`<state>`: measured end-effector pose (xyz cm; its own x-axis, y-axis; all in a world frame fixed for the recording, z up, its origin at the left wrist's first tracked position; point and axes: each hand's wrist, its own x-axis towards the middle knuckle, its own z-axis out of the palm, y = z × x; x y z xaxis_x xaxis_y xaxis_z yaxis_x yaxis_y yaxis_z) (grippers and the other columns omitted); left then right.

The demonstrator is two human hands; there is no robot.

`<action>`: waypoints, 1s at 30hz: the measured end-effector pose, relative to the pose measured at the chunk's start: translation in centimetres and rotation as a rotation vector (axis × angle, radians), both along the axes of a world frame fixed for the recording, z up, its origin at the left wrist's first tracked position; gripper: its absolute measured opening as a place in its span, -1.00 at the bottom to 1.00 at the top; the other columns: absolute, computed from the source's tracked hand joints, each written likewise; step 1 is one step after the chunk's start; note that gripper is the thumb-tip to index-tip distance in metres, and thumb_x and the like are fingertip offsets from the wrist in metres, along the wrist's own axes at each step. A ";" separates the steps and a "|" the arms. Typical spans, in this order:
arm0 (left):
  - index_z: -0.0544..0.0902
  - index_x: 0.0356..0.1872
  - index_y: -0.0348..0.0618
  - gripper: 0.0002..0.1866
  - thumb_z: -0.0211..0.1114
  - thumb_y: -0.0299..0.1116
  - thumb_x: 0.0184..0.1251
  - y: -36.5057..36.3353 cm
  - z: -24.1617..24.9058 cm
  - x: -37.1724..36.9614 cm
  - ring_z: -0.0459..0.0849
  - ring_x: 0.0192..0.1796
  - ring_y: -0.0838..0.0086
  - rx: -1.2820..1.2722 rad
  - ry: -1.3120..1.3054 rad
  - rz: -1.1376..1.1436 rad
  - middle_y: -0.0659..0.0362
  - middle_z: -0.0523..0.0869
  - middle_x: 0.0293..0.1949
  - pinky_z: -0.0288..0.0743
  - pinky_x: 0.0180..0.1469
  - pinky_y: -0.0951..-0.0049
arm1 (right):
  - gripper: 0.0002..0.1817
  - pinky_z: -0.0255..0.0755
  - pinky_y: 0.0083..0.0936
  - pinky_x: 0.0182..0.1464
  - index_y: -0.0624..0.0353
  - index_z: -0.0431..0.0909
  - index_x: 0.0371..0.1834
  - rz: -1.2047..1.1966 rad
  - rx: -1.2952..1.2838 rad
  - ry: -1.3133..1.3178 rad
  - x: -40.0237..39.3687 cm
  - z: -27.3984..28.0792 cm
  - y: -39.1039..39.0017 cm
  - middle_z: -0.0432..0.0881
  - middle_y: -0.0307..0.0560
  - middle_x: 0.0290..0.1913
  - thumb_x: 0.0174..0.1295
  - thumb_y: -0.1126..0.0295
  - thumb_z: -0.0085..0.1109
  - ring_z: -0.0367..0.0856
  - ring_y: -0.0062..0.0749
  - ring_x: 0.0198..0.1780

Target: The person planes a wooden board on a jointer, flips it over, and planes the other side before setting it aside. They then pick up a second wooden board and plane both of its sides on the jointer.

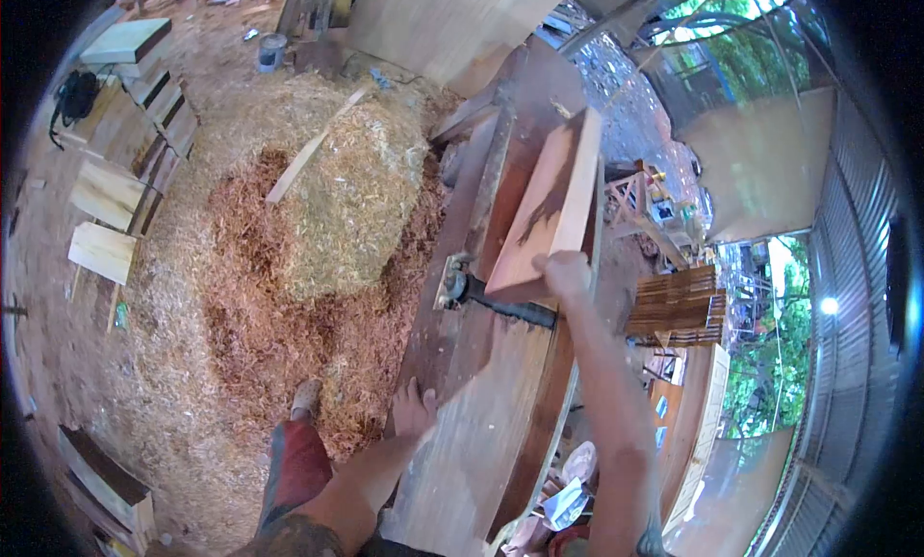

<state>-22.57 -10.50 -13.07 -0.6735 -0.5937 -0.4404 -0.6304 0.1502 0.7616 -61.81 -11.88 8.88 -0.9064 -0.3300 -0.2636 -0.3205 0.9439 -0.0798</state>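
Note:
A thick reddish plank (549,210), with a dark rough patch on its upper face, lies tilted along the far bed of a wooden jointer (472,441). My right hand (566,273) is closed around the near end of this plank. Just below that end, the dark cutter cylinder (510,308) crosses the machine, with a metal bearing block (452,283) at its left. My left hand (414,410) rests on the left edge of the near bed, fingers spread and holding nothing.
A large heap of wood shavings (346,210) lies left of the machine, with a thin strip (318,143) on it. Stacked wood blocks (106,191) stand farther left. My foot (306,398) is among shavings. Slatted wood (674,305) stands at right.

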 end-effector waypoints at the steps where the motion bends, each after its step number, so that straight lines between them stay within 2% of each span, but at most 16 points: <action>1: 0.39 0.54 -0.38 -0.26 -0.05 0.13 0.71 -0.2 0.2 0.0 0.42 0.45 -0.28 0.005 0.018 0.009 -0.38 0.47 0.41 0.31 0.53 -0.14 | -0.27 0.60 -0.06 0.32 0.44 0.75 -0.09 -0.006 0.062 0.050 3.4 0.7 0.9 0.72 0.40 0.14 0.15 -0.18 0.39 0.77 0.26 0.14; 3: 0.39 0.54 -0.38 -0.24 -0.09 0.16 0.73 0.2 0.0 0.1 0.43 0.45 -0.33 -0.016 0.094 0.072 -0.38 0.51 0.38 0.30 0.54 -0.18 | -0.08 0.68 -0.01 0.17 0.54 0.38 0.13 -0.131 -0.081 0.060 12.2 2.7 3.5 0.72 0.44 0.06 0.05 -0.10 0.56 0.78 0.30 0.08; 6: 0.39 0.54 -0.38 -0.20 -0.10 0.22 0.74 -2.6 -1.3 0.4 0.45 0.48 -0.31 0.352 -0.104 -0.023 -0.38 0.54 0.38 0.27 0.57 -0.16 | -0.09 0.72 0.00 -0.02 0.40 0.30 0.12 -0.082 -0.191 0.062 25.7 2.7 9.7 0.73 0.30 -0.14 -0.02 -0.04 0.66 0.80 0.24 -0.10; 9: 0.34 0.59 -0.37 -0.10 -0.03 0.34 0.68 -7.3 1.0 4.1 0.51 0.51 -0.14 0.318 0.204 0.188 -0.28 0.53 0.48 0.31 0.56 -0.10 | -0.16 0.72 -0.11 -0.23 0.31 0.34 0.05 -0.063 -0.262 -0.045 39.2 0.6 18.7 0.70 0.02 -0.39 -0.09 0.05 0.71 0.79 0.04 -0.34; 10: 0.33 0.61 -0.36 -0.07 0.01 0.37 0.66 -8.4 0.1 5.1 0.52 0.52 -0.07 0.323 0.268 0.240 -0.24 0.49 0.53 0.35 0.55 -0.06 | -0.17 0.71 -0.09 -0.26 0.31 0.36 0.08 -0.092 -0.322 -0.008 44.2 2.1 19.6 0.72 0.04 -0.37 -0.11 0.11 0.71 0.80 0.03 -0.36; 11: 0.17 0.69 -0.28 0.00 0.00 0.43 0.62 -9.8 3.3 6.0 0.37 0.62 -0.06 0.519 0.285 0.227 -0.21 0.38 0.61 0.19 0.63 -0.09 | -0.11 0.72 -0.12 -0.25 0.36 0.35 0.23 0.075 -0.312 0.202 48.7 -0.5 23.6 0.75 0.11 -0.32 -0.10 0.20 0.70 0.81 0.02 -0.33; 12: 0.02 0.77 -0.20 0.09 -0.02 0.49 0.58 -11.0 8.0 7.1 0.22 0.71 -0.04 0.718 0.297 0.214 -0.18 0.26 0.70 0.04 0.71 -0.12 | -0.09 0.72 -0.13 -0.21 0.37 0.35 0.27 -0.040 -0.285 0.038 52.3 0.7 25.6 0.75 0.15 -0.26 -0.09 0.21 0.68 0.82 0.03 -0.28; 14: 0.13 0.70 -0.28 0.02 0.08 0.40 0.60 -10.0 16.2 8.8 0.44 0.57 0.02 0.750 0.335 0.145 -0.17 0.37 0.61 0.29 0.59 -0.01 | -0.06 0.73 -0.16 -0.12 0.39 0.34 0.35 -0.277 -0.237 -0.298 60.0 5.2 28.9 0.77 0.23 -0.13 -0.08 0.23 0.66 0.84 0.05 -0.16; 15: 0.19 0.67 -0.33 -0.02 0.13 0.35 0.61 -8.6 18.4 9.9 0.54 0.51 0.04 0.766 0.352 0.108 -0.17 0.43 0.57 0.42 0.53 0.05 | -0.06 0.73 -0.17 -0.07 0.38 0.35 0.36 -0.276 -0.290 -0.289 64.5 3.7 32.4 0.76 0.24 -0.09 -0.08 0.23 0.65 0.83 0.04 -0.11; 17: 0.15 0.65 -0.38 0.07 0.38 0.27 0.48 -4.5 16.0 12.9 0.58 0.47 0.10 0.604 0.276 0.007 -0.24 0.51 0.47 0.46 0.50 0.13 | -0.07 0.72 -0.17 0.02 0.37 0.37 0.38 -0.260 -0.392 -0.265 73.3 -1.2 39.8 0.75 0.25 -0.01 -0.07 0.22 0.63 0.82 0.02 0.00; 19: 0.19 0.59 -0.49 0.08 0.57 0.10 0.38 0.8 15.4 18.7 0.66 0.39 0.14 0.444 0.305 -0.101 -0.24 0.64 0.35 0.52 0.45 0.18 | -0.11 0.70 -0.20 0.07 0.30 0.40 0.39 -0.323 -0.432 -0.199 79.5 -0.1 43.2 0.75 0.20 0.06 -0.03 0.21 0.60 0.81 -0.02 0.05; 22: 0.26 0.55 -0.45 0.08 0.59 0.16 0.33 6.7 12.9 23.2 0.73 0.32 0.12 0.571 0.175 -0.371 -0.16 0.69 0.33 0.58 0.40 0.21 | -0.16 0.69 -0.24 0.13 0.21 0.44 0.40 -0.411 -0.403 -0.099 87.2 3.3 45.2 0.75 0.12 0.15 0.03 0.18 0.57 0.80 -0.11 0.13; 24: 0.22 0.59 -0.35 0.09 0.60 0.16 0.31 11.2 11.7 25.2 0.71 0.36 0.10 0.594 0.207 -0.443 -0.12 0.70 0.32 0.63 0.35 0.11 | -0.18 0.65 -0.26 0.20 0.19 0.48 0.40 -0.509 -0.404 -0.102 91.3 4.3 47.0 0.74 0.10 0.19 0.00 0.24 0.54 0.77 -0.13 0.20; 26: 0.15 0.64 -0.21 0.10 0.59 0.16 0.33 12.8 17.3 25.9 0.64 0.43 0.02 0.732 -0.076 -0.596 -0.11 0.65 0.38 0.66 0.29 -0.17 | -0.17 0.59 -0.28 0.30 0.18 0.50 0.40 -0.658 -0.569 -0.159 95.8 2.9 48.3 0.70 0.13 0.22 -0.07 0.37 0.51 0.70 -0.09 0.28; 27: 0.14 0.65 -0.11 0.04 0.55 0.13 0.37 14.0 16.8 26.4 0.60 0.45 -0.05 0.756 -0.072 -0.610 -0.10 0.57 0.46 0.64 0.21 -0.43 | -0.19 0.56 -0.19 0.31 0.23 0.48 0.40 -0.702 -0.623 -0.072 98.3 1.4 48.1 0.66 0.21 0.24 -0.04 0.34 0.51 0.67 0.04 0.28; 30: 0.20 0.63 -0.10 -0.05 0.52 0.05 0.41 15.5 16.5 27.0 0.61 0.43 -0.06 0.842 -0.077 -0.488 -0.10 0.51 0.52 0.63 0.20 -0.46 | -0.20 0.50 0.11 0.34 0.36 0.43 0.38 -0.825 -0.773 0.208 104.6 -5.4 45.9 0.56 0.47 0.29 0.06 0.23 0.49 0.58 0.45 0.28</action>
